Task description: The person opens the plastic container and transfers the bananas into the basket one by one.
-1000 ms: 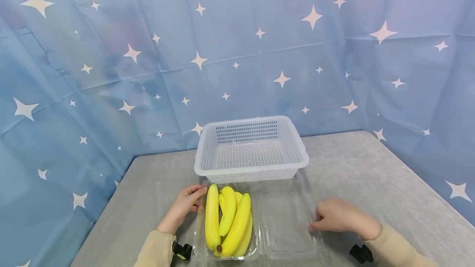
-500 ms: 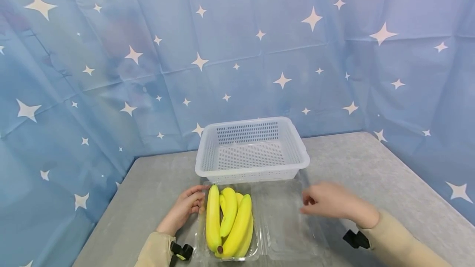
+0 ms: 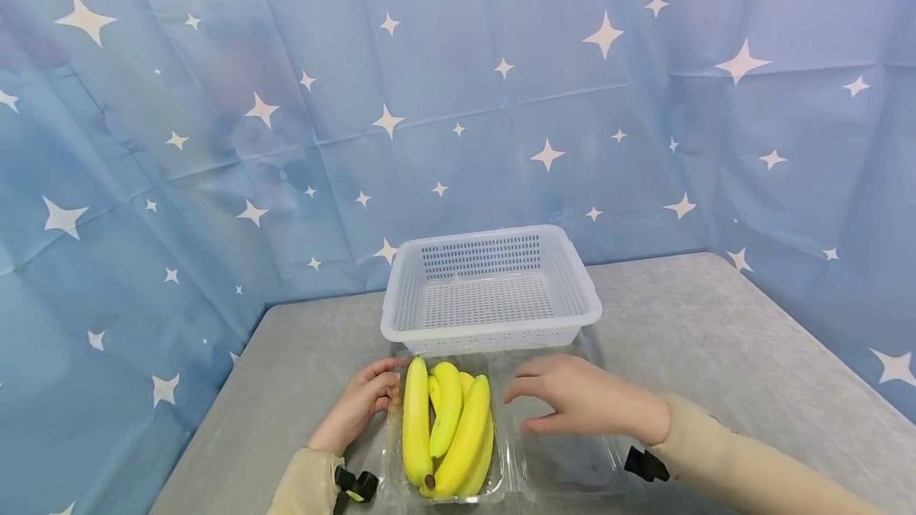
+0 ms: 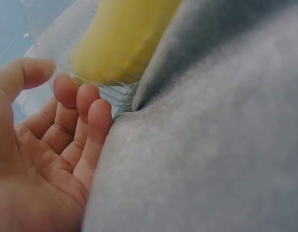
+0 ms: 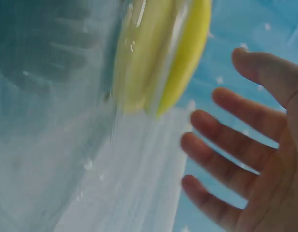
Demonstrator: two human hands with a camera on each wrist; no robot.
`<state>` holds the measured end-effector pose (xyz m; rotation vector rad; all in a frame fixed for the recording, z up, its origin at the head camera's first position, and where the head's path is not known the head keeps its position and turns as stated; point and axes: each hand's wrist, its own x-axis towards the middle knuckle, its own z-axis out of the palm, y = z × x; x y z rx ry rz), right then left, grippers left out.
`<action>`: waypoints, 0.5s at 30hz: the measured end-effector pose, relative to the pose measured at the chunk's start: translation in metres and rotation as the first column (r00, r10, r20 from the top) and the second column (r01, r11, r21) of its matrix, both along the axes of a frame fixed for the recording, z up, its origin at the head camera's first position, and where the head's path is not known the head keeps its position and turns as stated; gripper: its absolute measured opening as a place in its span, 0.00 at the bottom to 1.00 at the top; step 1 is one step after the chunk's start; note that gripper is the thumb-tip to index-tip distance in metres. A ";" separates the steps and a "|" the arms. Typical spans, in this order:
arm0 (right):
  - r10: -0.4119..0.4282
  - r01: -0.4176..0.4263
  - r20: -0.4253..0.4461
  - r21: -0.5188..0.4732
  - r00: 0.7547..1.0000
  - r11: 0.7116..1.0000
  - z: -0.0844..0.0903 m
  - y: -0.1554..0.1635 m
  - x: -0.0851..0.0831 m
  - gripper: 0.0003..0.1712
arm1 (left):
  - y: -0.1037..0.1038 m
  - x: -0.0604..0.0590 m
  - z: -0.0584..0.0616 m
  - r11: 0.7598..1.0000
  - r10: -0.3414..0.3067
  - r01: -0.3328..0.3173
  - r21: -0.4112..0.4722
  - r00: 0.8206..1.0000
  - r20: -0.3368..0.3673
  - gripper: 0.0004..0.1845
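A clear plastic clamshell box [image 3: 512, 471] lies unfolded on the table, its lid half [image 3: 572, 467] to the right. Several yellow bananas [image 3: 417, 427] fill its left half. At that half's left side is my left hand [image 3: 361, 404]; in the left wrist view its bent fingertips [image 4: 99, 113] are right at the box's ribbed edge, the thumb apart from them. My right hand [image 3: 583, 396] is over the lid half, fingers spread and pointing toward the bananas. In the right wrist view nothing is between its fingers [image 5: 206, 150].
Behind the box stands a white plastic basket [image 3: 494, 334] with slotted walls and nothing in it. The grey table [image 3: 687, 324] ends at a blue curtain [image 3: 465, 157] with white stars, at the back and both sides. Each wrist wears a small black camera.
My right hand has moved left from beyond the lid's right edge to over the lid, and its fingers have spread from a curl. My left hand stays beside the bananas.
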<state>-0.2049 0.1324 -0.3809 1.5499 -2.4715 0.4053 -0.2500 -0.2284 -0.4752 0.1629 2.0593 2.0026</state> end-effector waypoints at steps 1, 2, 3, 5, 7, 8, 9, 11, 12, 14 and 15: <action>0.034 -0.035 -0.027 -0.008 0.999 0.999 -0.001 -0.004 0.000 0.17 | 0.000 0.000 0.000 1.000 0.004 -0.004 -0.002 1.000 0.002 0.25; 0.067 -0.068 -0.055 -0.018 0.996 0.998 -0.002 -0.009 0.000 0.19 | 0.000 0.000 0.000 1.000 0.007 -0.007 -0.006 1.000 0.002 0.25; 0.098 -0.100 -0.078 -0.031 0.992 0.994 -0.004 -0.013 -0.001 0.20 | 0.000 -0.001 0.001 1.000 0.011 -0.011 -0.007 1.000 0.007 0.25; 0.149 -0.155 -0.106 -0.049 0.983 0.987 -0.006 -0.020 -0.001 0.22 | 0.000 -0.001 0.001 1.000 0.016 -0.016 -0.010 1.000 0.013 0.25; 0.189 -0.196 -0.121 -0.050 0.975 0.979 -0.008 -0.026 0.000 0.23 | 0.001 -0.001 0.000 1.000 0.015 -0.015 -0.011 1.000 0.014 0.24; 0.203 -0.210 -0.125 -0.046 0.971 0.977 -0.009 -0.029 0.000 0.23 | 0.001 -0.001 0.000 1.000 0.013 -0.013 -0.010 1.000 0.013 0.24; 0.214 -0.220 -0.126 -0.042 0.969 0.975 -0.010 -0.031 0.001 0.23 | 0.001 -0.001 0.000 1.000 0.011 -0.011 -0.007 1.000 0.014 0.24; 0.227 -0.232 -0.131 -0.023 0.965 0.972 -0.012 -0.035 0.002 0.24 | 0.001 -0.001 -0.001 1.000 0.004 -0.004 -0.004 1.000 0.003 0.24; 0.230 -0.234 -0.136 -0.014 0.964 0.972 -0.013 -0.037 0.002 0.24 | 0.000 -0.001 -0.001 1.000 0.000 0.000 -0.002 1.000 -0.004 0.24; 0.234 -0.237 -0.141 -0.005 0.962 0.971 -0.014 -0.040 0.002 0.24 | 0.000 0.000 -0.002 1.000 -0.007 0.007 0.005 1.000 -0.015 0.24; 0.237 -0.240 -0.142 -0.002 0.961 0.971 -0.014 -0.042 0.002 0.24 | 0.000 0.000 -0.002 1.000 -0.009 0.009 0.006 1.000 -0.019 0.24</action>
